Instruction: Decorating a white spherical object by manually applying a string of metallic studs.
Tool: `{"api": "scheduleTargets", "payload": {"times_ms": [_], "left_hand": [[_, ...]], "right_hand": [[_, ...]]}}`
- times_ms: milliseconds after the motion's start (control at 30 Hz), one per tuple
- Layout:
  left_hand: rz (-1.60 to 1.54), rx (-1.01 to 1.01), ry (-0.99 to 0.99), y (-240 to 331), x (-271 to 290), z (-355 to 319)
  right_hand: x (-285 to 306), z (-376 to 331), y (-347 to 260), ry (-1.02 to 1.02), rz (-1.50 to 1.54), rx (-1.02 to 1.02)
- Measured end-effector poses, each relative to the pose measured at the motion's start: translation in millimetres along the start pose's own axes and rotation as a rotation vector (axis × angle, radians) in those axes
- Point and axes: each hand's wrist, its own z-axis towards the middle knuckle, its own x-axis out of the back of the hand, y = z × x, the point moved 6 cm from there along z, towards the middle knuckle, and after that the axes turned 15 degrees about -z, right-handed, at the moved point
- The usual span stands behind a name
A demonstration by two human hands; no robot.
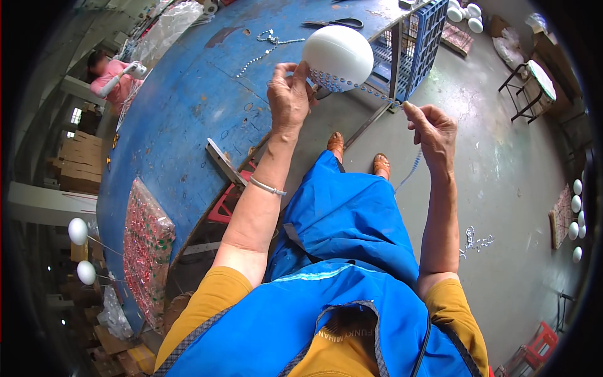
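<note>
In front of me is a large smooth white ball (338,53), apparently foam. My left hand (290,97) grips it at its lower left, the fingers partly hidden behind it. A strip of small blue beads (342,82) runs across the lower part of the ball and stretches off to the right. My right hand (433,129) pinches that strip between thumb and fingertips, apart from the ball. Below this hand the strip's loose tail (411,169) hangs down.
On the blue worktable (188,132) lie black scissors (333,24), a loose bead strand (273,39) and a red-and-green sparkly slab (149,251). A blue crate (424,47) stands beyond, a stool (537,88) at right. Another person (116,81) works at far left.
</note>
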Motion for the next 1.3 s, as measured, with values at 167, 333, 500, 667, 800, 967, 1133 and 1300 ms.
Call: {"api": "scheduleTargets", "payload": {"times_ms": [167,333,500,667,800,967,1133,1300], "left_hand": [[0.124,-0.01,0.011,17.6,-6.4,-8.1],[0.3,-0.265,-0.104,14.2,-10.7,-7.8],[-0.05,0.209,-0.122,-9.9,0.4,-0.7],[-0.11,0.148,-0.105,-5.5,-2.9,0.0],[-0.074,0.102,-0.049,-1.0,-1.7,-4.4],[0.001,0.019,-0.031,13.1,-10.2,-5.7],[-0.032,0.068,-0.074,9.2,-7.9,-4.7],[0.211,0.043,-0.138,9.7,-10.6,-3.5]], "right_hand": [[-19.1,7.9,16.9,-0.003,0.019,0.001],[-31.2,6.1,19.0,-0.039,0.03,-0.033],[-15.6,-5.9,6.2,-0.165,-0.003,-0.088],[-7.6,-9.5,8.4,-0.157,-0.017,-0.12],[-19.4,-5.3,18.8,-0.136,0.003,-0.12],[-44.0,3.8,33.1,-0.136,0.053,-0.123],[-57.0,10.4,36.6,-0.075,0.143,-0.12],[-65.2,10.6,33.9,-0.064,0.14,-0.098]]}}
